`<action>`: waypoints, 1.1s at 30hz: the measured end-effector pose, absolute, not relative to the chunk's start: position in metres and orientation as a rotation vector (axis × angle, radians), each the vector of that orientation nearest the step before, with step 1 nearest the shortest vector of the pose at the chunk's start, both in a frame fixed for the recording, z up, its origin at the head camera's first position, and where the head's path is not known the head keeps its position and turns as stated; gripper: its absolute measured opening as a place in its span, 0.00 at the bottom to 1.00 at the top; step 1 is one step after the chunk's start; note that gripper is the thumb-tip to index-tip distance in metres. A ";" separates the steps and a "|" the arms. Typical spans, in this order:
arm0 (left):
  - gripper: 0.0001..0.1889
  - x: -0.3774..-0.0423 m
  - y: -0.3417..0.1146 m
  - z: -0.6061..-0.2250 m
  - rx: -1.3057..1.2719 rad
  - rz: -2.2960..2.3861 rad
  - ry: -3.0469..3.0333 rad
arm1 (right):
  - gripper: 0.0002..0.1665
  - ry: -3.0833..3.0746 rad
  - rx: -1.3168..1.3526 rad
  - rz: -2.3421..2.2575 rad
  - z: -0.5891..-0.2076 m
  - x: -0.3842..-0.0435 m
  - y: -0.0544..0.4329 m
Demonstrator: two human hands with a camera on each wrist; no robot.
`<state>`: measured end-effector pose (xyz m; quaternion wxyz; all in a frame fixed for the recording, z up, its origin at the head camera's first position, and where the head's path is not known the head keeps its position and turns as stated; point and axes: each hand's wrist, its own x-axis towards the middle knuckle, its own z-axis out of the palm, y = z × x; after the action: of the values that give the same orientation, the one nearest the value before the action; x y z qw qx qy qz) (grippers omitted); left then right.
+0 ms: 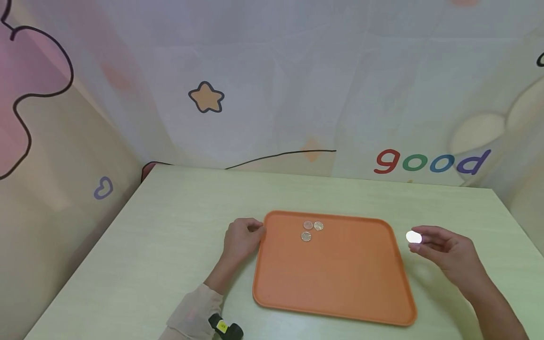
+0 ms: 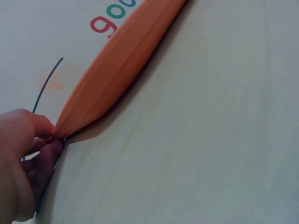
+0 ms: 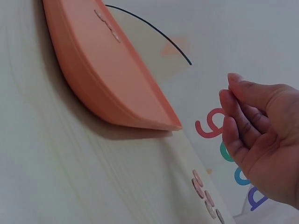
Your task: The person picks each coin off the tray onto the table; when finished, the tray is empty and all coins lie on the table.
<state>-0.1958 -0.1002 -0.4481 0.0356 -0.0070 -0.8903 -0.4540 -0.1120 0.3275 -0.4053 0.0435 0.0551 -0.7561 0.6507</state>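
An orange tray (image 1: pixel 335 278) lies on the table, with three coins (image 1: pixel 312 230) grouped near its far edge. My left hand (image 1: pixel 243 242) is at the tray's left rim; in the left wrist view, the thumb and fingers of that hand (image 2: pixel 23 158) pinch the rim near a corner. Just right of the tray, my right hand (image 1: pixel 450 250) is raised above the table. Between its thumb and forefinger it pinches a coin (image 1: pixel 414 237), which shines bright white. The right wrist view shows this hand (image 3: pixel 264 126) with its fingertips together, the coin hidden there.
Several more coins (image 3: pixel 205 193) lie on the table past the tray's right end, seen in the right wrist view. The pale table (image 1: pixel 170 245) meets a printed backdrop (image 1: pixel 272 94) behind and at the sides. A black wrist device (image 1: pixel 227 328) sits by the left sleeve.
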 end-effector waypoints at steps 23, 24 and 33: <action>0.08 -0.194 -0.100 -0.447 -0.035 -1.385 -2.729 | 0.24 -2.129 -0.069 2.040 -0.424 -0.093 0.396; 0.08 -0.194 -0.100 -0.447 -0.037 -1.382 -2.729 | 0.24 -2.107 -0.068 2.051 -0.426 -0.092 0.400; 0.08 -0.194 -0.100 -0.446 -0.048 -1.389 -2.718 | 0.25 -1.933 0.010 2.142 -0.444 -0.089 0.428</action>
<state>-0.1943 -0.1003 -0.4462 0.0443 -0.0158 -0.8895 -0.4544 -0.0893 0.4280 -0.4442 0.1278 0.0035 -0.6644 0.7363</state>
